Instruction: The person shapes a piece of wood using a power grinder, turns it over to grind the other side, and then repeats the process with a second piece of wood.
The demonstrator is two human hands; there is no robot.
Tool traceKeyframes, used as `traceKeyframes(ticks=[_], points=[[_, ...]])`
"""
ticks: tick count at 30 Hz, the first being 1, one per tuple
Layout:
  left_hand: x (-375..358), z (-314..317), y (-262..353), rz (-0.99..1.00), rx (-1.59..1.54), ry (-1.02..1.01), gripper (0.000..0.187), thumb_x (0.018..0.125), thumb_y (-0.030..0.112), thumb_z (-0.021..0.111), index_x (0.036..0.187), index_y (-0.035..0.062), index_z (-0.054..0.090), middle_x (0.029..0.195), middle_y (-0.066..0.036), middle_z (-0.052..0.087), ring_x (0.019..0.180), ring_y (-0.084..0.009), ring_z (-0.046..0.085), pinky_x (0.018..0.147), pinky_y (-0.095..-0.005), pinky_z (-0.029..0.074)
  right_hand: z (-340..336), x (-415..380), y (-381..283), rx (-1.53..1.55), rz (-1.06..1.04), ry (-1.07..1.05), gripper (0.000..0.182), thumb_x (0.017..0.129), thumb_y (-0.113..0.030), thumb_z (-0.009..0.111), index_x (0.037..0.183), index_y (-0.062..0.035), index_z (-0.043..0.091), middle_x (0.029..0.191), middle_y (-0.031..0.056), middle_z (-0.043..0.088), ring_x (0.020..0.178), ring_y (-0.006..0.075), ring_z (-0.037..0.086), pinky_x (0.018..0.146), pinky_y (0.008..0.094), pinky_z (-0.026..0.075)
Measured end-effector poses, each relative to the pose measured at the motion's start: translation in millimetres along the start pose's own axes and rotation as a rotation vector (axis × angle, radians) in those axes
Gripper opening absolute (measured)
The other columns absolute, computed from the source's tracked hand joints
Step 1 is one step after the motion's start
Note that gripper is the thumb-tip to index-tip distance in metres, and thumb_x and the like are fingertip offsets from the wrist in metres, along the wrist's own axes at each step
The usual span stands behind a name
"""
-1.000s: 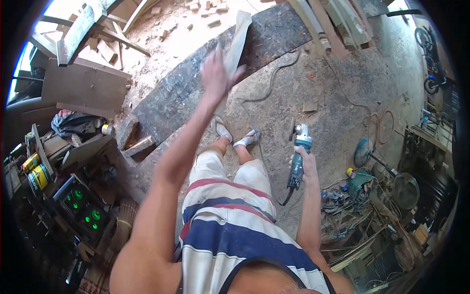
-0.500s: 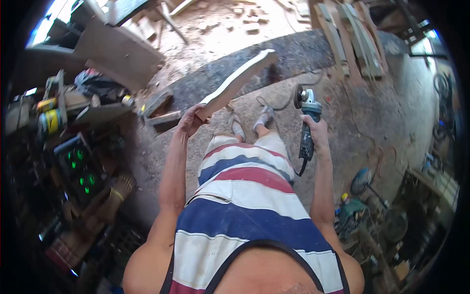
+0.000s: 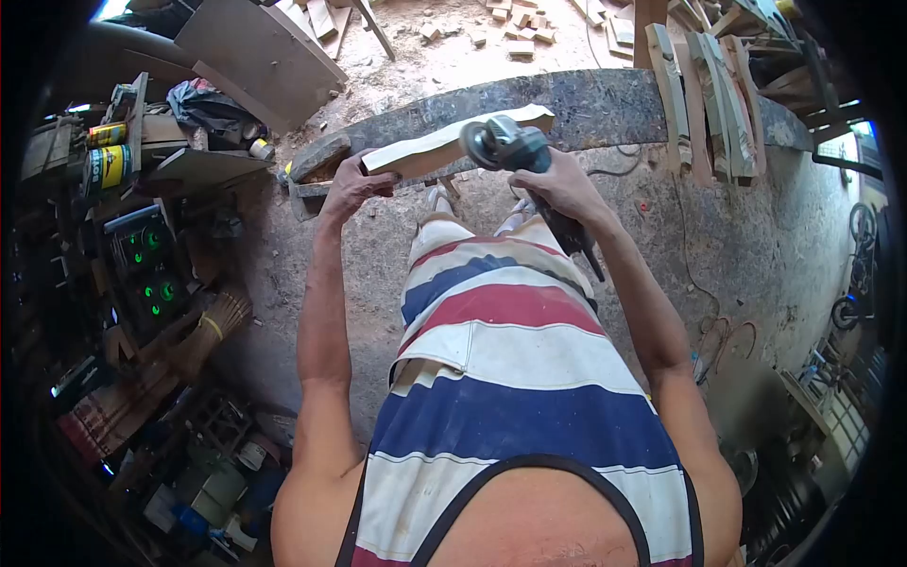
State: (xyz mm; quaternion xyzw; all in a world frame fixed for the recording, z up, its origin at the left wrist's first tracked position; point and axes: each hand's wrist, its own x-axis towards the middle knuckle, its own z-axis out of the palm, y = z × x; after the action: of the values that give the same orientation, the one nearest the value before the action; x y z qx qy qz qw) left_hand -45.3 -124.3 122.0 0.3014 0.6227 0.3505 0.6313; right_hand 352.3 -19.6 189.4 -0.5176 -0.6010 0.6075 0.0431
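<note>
My left hand (image 3: 357, 186) grips the near left end of a long, wavy-cut wooden piece (image 3: 425, 153), pale on its upper edge. The far end of the piece overlaps the dark workbench (image 3: 605, 104) in this view. My right hand (image 3: 564, 187) is wrapped round the body of an angle grinder (image 3: 515, 144). Its disc (image 3: 478, 146) faces left, right over the middle of the wooden piece and covering part of it. From the grinder's rear a cord trails down beside my striped shirt.
Several shaped wooden strips (image 3: 713, 104) lean over the bench's right end. Offcuts (image 3: 524, 28) lie on the dusty ground beyond. At the left are a yellow-labelled can (image 3: 106, 168), a speaker with green lights (image 3: 146, 260) and a broom (image 3: 222, 317). A cord (image 3: 685, 255) runs over the floor.
The grinder has moved left from beside my body to over the wooden piece. The wooden piece has turned flatter, its far end lower in view. My head view has shifted slightly.
</note>
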Motion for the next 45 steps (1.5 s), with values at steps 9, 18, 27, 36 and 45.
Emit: traceKeyframes(ticks=[9, 18, 27, 36, 45], points=[[12.4, -1.7, 10.7, 0.169, 0.208, -0.082, 0.057, 0.087, 0.002, 0.092, 0.14, 0.0032, 0.07, 0.119, -0.003, 0.078, 0.107, -0.0106, 0.073, 0.093, -0.0276, 0.062, 48.4, 42.8, -31.7, -0.246, -0.127, 0.052, 0.066, 0.083, -0.055, 0.087, 0.112, 0.004, 0.078, 0.098, 0.0241, 0.08, 0.088, 0.0365, 0.079, 0.085, 0.0455, 0.061], [18.1, -6.5, 18.2, 0.166, 0.28, -0.081, 0.054, 0.088, 0.006, 0.092, 0.138, 0.0031, 0.071, 0.118, -0.003, 0.078, 0.103, -0.0098, 0.071, 0.09, -0.0279, 0.061, 52.2, 41.6, -53.4, -0.333, -0.075, 0.111, 0.072, 0.084, -0.057, 0.086, 0.117, 0.0059, 0.077, 0.105, 0.0283, 0.08, 0.098, 0.0416, 0.08, 0.089, 0.0482, 0.063], [23.7, -9.9, 18.8, 0.207, 0.307, -0.099, 0.05, 0.089, 0.008, 0.091, 0.135, 0.0027, 0.072, 0.116, -0.002, 0.079, 0.104, -0.0096, 0.071, 0.095, -0.0282, 0.059, 31.4, 35.9, -52.5, -0.513, 0.094, 0.106, 0.082, 0.086, -0.052, 0.082, 0.139, 0.0073, 0.064, 0.116, 0.0329, 0.077, 0.109, 0.0472, 0.077, 0.099, 0.053, 0.06], [16.1, -4.8, 28.0, 0.196, 0.321, -0.084, 0.054, 0.088, 0.007, 0.093, 0.137, 0.0029, 0.071, 0.119, -0.001, 0.078, 0.107, -0.0098, 0.071, 0.098, -0.0282, 0.058, 4.7, 33.1, -32.3, -0.574, 0.151, 0.228, 0.075, 0.086, -0.053, 0.084, 0.126, 0.0094, 0.07, 0.108, 0.0301, 0.079, 0.101, 0.043, 0.08, 0.093, 0.0505, 0.064], [13.9, -0.2, 37.0, 0.165, 0.336, -0.073, 0.054, 0.088, 0.006, 0.092, 0.138, 0.0026, 0.07, 0.119, -0.003, 0.078, 0.108, -0.0104, 0.072, 0.098, -0.0288, 0.059, 39.7, 35.3, -50.1, -0.289, -0.063, 0.096, 0.075, 0.085, -0.058, 0.087, 0.116, 0.0096, 0.075, 0.103, 0.0292, 0.079, 0.094, 0.0392, 0.08, 0.087, 0.0483, 0.063]])
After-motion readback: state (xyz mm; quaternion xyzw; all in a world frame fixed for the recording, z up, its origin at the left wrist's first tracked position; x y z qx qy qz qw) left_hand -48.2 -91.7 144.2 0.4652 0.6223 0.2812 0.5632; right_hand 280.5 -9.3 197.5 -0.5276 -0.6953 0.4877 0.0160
